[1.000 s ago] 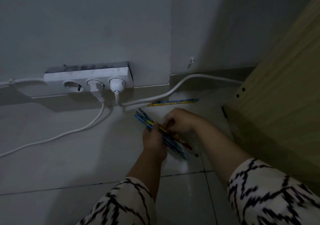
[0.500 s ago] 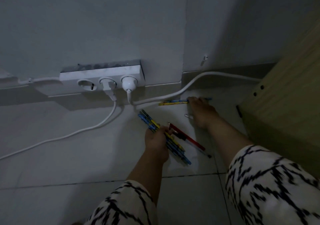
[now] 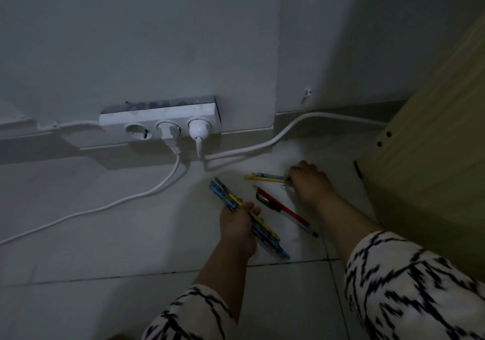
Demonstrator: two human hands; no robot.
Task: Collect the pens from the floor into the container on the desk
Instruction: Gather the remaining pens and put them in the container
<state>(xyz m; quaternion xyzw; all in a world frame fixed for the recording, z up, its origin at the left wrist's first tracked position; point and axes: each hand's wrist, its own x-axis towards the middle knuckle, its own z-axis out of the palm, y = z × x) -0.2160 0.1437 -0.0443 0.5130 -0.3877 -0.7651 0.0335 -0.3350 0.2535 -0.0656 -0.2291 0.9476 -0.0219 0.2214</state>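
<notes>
1. Pens in a blue-and-yellow bundle (image 3: 237,203) are sitting in the left hand (image 3: 237,228), whose fingers and thumb are curling round the middle of the bundle, just as in the frame half a second back; the bundle is slanting from upper left to lower right, low over the tiled floor (image 3: 105,234).
2. Reaching further than before, the right hand (image 3: 309,182) is now lying knuckles-up on the floor near the wooden desk panel (image 3: 433,169), its fingers closing on the right end of two yellow-and-blue pens (image 3: 265,177) that are lying side by side on the tiles; how firmly it is gripping them I cannot tell.
3. Lying loose on the floor between the two hands is a red pen (image 3: 286,211), touching neither hand, where a second ago it was in the right hand's fingers.
4. Sitting on the wall above is a white socket strip (image 3: 160,122) with two plugs in it, their white cables (image 3: 118,203) trailing over the floor left and right.
5. Showing at the bottom edge are black-and-white patterned sleeves (image 3: 409,287).
6. Nowhere in view is the container.
</notes>
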